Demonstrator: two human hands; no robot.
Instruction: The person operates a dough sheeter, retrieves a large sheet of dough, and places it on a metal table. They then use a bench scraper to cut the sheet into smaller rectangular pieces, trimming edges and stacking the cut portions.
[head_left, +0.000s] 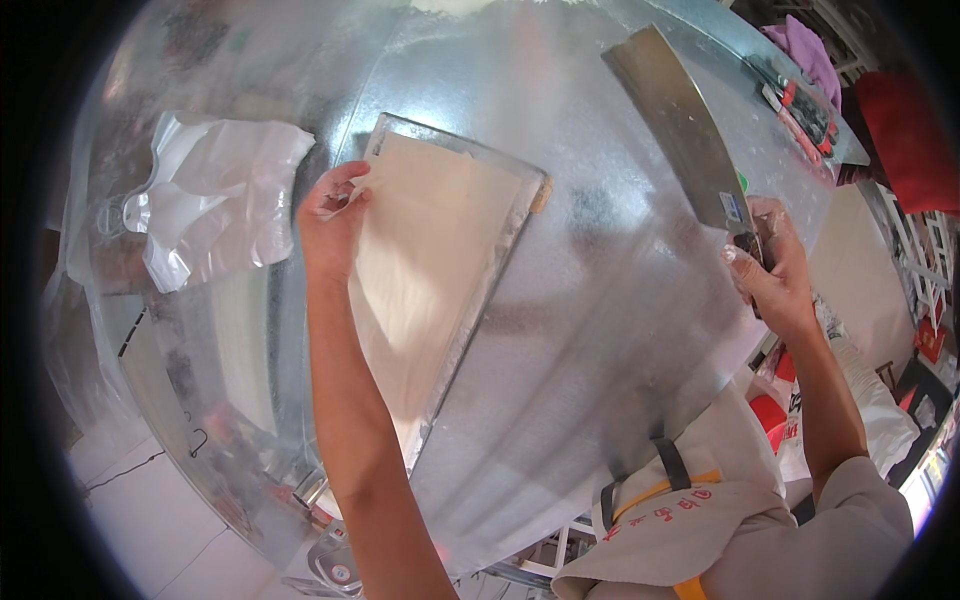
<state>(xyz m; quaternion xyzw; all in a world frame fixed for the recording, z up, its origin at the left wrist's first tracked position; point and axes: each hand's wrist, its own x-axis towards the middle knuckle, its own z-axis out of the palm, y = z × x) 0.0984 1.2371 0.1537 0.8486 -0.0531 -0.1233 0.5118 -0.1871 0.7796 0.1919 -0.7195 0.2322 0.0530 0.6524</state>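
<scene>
My left hand (335, 214) is at the left edge of a long pale sheet of what looks like dough (427, 225), with a thin pale flap between its thumb and fingers. Beneath the sheet is a flat board (517, 202) with a floury rim. Out to the right, my right hand (776, 262) grips the dark handle of a broad-bladed cleaver (679, 135). Its blade is raised, points away from me and does not touch the sheet. Pale powder marks the fingers of my right hand.
The metal tabletop (585, 300) carries powdery smears. Left of the board lie clear plastic bags (225, 195). A red-handled tool (795, 127) and a purple cloth (806, 56) are at the far right. White sacks (862, 397) stand beside my right arm.
</scene>
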